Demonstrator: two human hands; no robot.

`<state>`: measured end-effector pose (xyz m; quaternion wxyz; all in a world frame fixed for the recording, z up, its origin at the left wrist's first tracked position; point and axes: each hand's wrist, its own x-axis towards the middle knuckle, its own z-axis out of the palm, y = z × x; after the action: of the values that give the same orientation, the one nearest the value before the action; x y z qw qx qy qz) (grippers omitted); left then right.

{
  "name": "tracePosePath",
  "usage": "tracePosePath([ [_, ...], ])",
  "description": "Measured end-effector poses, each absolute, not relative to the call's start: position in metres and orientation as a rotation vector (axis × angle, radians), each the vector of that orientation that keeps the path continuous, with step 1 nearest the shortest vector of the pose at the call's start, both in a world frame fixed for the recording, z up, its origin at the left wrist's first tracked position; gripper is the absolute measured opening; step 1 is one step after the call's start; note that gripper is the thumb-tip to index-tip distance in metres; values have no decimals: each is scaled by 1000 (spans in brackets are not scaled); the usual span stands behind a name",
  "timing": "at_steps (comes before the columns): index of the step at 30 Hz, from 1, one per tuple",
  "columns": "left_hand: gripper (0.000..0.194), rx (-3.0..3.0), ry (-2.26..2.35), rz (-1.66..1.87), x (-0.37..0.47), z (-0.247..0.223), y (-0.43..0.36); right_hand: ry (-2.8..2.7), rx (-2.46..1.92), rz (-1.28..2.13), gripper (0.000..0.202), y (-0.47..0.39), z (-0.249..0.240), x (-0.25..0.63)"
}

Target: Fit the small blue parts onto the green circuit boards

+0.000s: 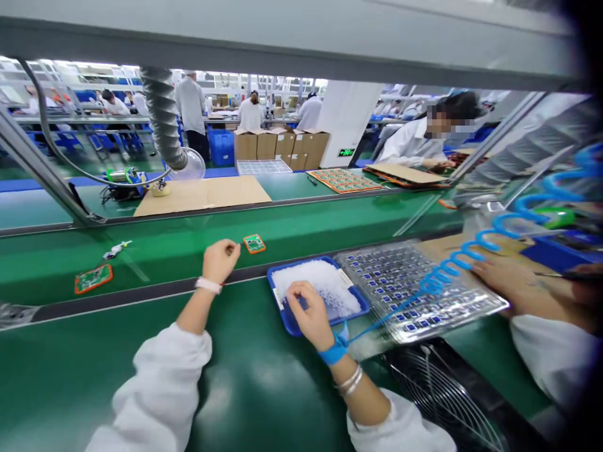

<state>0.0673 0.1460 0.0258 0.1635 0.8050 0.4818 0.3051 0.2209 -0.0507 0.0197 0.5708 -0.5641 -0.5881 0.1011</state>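
Note:
My left hand [220, 261] is over the near edge of the green conveyor belt [169, 248], its thumb and fingertips pinched together; anything between them is too small to make out. Just right of it, a small green circuit board with an orange edge [254, 243] lies on the belt. Over the left part of a blue tray [293, 325] is my right hand [311, 314], with thumb and forefinger curled together; what they hold, if anything, cannot be seen. Small white pieces [336, 285] fill much of the tray. A blue strap [333, 353] circles my right wrist.
A clear plastic tray of small dark parts [405, 282] adjoins the blue tray. Another board [93, 279] lies on the belt at left. A black fan [443, 389] stands at lower right. A coiled blue cord [475, 242] and another person's hand [504, 279] are at right.

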Motion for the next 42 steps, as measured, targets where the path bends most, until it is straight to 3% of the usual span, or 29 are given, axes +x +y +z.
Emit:
tracePosePath([
  [6,48,2367,1616,429,113,0,173,-1426,-1705,221,9,-42,1,270],
  [10,40,2424,1657,351,113,-8,186,-1484,-1788,216,12,-44,-8,279],
  [14,27,2439,1636,393,94,-3,191,-1549,-1836,220,12,-45,-11,277],
  [20,17,2178,1474,746,52,1,182,-1565,-1853,172,12,-45,-16,280],
  [24,21,1956,1307,878,25,-3,154,-1583,-1866,146,11,-43,-21,280],
  [28,25,1898,1073,772,2,-6,109,-1652,-1862,130,14,-43,-24,283],
  [35,13,2211,933,592,-21,-7,35,-1646,-1817,104,14,-44,-6,266],
  [42,12,2218,818,728,-14,0,14,-1618,-1335,558,13,-49,-1,159],
])
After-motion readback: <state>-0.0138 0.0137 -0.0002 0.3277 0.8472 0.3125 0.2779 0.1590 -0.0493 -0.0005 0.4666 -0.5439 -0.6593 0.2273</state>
